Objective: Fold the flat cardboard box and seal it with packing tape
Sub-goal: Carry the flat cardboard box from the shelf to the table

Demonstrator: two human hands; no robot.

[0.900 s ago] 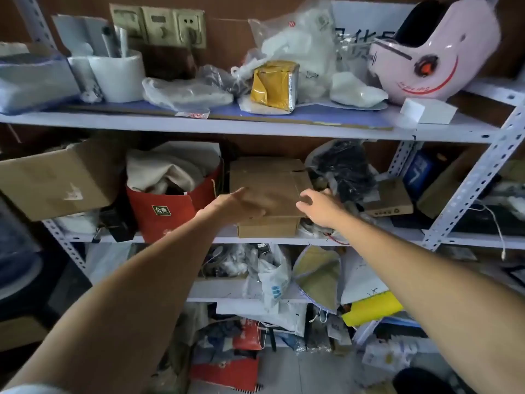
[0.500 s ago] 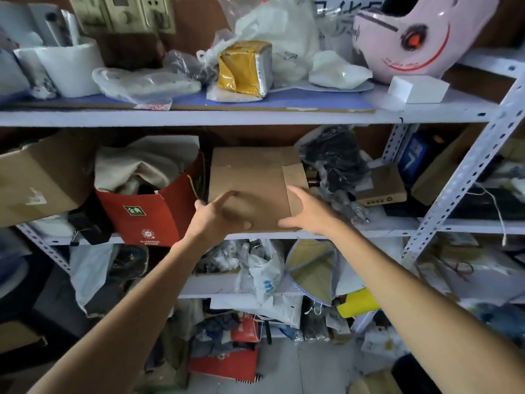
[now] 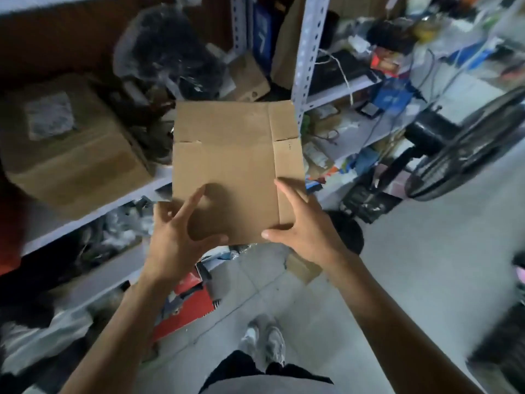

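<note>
Both arms are reaching forward; the left hand [image 3: 177,240] and right hand [image 3: 305,226] are pinching the flat cardboard box [image 3: 237,166] at its near corners.

I see the flat cardboard box [image 3: 235,166] as plain tan brown, unprinted, with darker crease lines. The bigger carton [image 3: 74,155] on the shelf beside it is a duller brown with a pale grey label patch. The shelf uprights [image 3: 305,66] are pale bluish white, dotted with rows of holes. Below sits a red box [image 3: 187,305] with white and black marks. The floor [image 3: 397,280] reads light grey. The fan [image 3: 466,149] is black. My shoes [image 3: 264,341] look white and grey, the shorts [image 3: 244,368] black.
</note>
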